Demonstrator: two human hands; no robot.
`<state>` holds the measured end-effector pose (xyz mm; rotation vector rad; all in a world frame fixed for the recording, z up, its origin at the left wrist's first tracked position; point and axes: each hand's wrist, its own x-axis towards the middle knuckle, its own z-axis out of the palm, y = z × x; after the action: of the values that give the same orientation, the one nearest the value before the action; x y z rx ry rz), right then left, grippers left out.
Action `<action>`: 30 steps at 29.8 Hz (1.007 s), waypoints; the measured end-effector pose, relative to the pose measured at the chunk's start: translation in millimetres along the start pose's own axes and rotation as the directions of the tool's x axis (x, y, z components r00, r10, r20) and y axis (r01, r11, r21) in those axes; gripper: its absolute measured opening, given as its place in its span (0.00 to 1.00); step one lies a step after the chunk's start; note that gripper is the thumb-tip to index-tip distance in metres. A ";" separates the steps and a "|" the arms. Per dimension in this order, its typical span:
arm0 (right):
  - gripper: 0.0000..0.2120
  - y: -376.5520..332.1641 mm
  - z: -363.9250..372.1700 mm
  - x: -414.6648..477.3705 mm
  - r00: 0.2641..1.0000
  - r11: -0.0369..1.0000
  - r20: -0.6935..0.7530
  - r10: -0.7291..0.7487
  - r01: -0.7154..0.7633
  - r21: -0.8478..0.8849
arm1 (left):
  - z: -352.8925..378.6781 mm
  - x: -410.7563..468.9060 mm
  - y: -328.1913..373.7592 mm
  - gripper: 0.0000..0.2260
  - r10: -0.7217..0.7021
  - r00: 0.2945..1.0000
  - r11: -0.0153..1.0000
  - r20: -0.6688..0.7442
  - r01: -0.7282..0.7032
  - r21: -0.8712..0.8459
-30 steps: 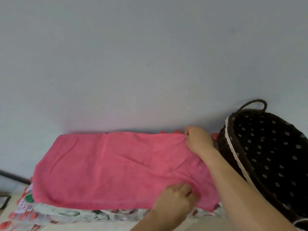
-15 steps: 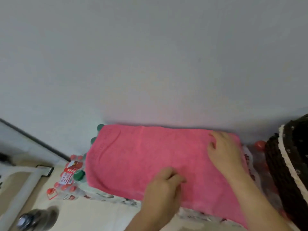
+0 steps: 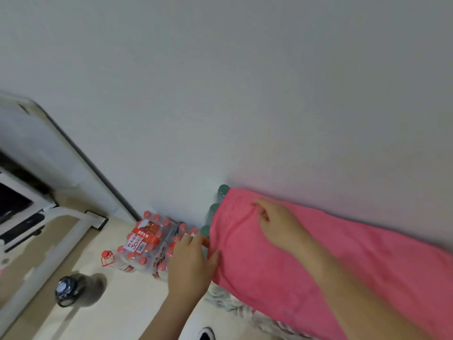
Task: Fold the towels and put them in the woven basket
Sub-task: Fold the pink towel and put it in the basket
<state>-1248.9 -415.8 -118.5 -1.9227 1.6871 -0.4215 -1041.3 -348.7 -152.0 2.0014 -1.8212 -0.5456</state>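
Note:
A pink towel point(image 3: 331, 261) lies spread flat against the wall, on top of wrapped bottle packs. My right hand point(image 3: 277, 224) rests on its left end near the far corner, fingertips curled and pinching the cloth, which wrinkles toward them. At the towel's left edge near the front corner is my left hand point(image 3: 191, 261), fingers straight over the bottles and thumb touching the edge. The woven basket is out of view.
Green-capped bottles point(image 3: 221, 191) poke out beside the towel's left end. A pack of red-capped bottles point(image 3: 147, 241) and a dark flask point(image 3: 71, 290) sit on the floor. A white furniture frame point(image 3: 49, 244) stands at left. Patterned cloth point(image 3: 232, 303) lies under the towel.
The view has swung left and the basket has left the frame. Both hands slid leftward along the towel, from its right end to its left end.

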 end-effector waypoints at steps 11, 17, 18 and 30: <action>0.12 -41.7 12.3 84.2 0.907 0.762 0.327 -0.266 0.406 -0.505 | -30.0 14.9 -1.4 0.11 -0.083 0.960 0.684 0.269 0.251 -0.684; 0.11 -48.9 -4.2 109.2 0.920 0.737 0.359 -0.158 0.352 -0.578 | -34.8 10.7 -34.6 0.12 -0.024 0.962 0.711 0.271 0.208 -0.672; 0.09 -50.8 -1.8 113.0 0.925 0.725 0.350 -0.148 0.343 -0.597 | -35.4 9.3 -38.5 0.11 -0.020 0.957 0.701 0.288 0.219 -0.679; 0.23 -57.5 43.1 96.7 0.970 0.880 0.148 -0.195 0.240 -0.410 | -36.5 12.4 -71.6 0.12 -0.099 0.942 0.845 0.322 0.251 -0.473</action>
<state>-1162.0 -498.4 -130.9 -2.4185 1.5953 -0.0259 -960.5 -354.0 -158.6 1.7856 -1.4268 -1.2881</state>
